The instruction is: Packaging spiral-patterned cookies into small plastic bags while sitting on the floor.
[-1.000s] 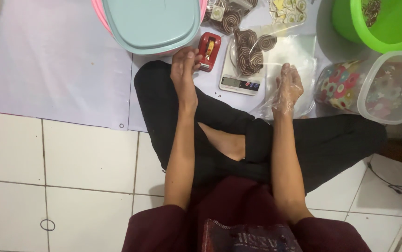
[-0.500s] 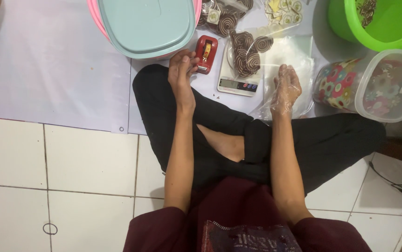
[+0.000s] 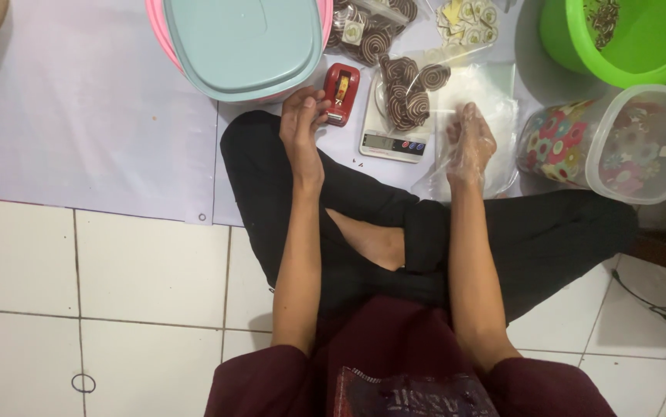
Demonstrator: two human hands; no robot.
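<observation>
left hand fingers curled, empty, touching red tape dispenser; right hand gloved, flat on clear plastic bags.

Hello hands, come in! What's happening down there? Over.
Left hand touching red tape dispenser. Right hand, gloved, on clear plastic bags. Spiral cookies on scale. Nothing blocking.

Small red tape dispenser sits left of flat digital kitchen scale carrying brown spiral snacks, clear plastic bags right of scale, pale blue lidded tub behind dispenser, clear floral container far right, green basin behind it.
</observation>
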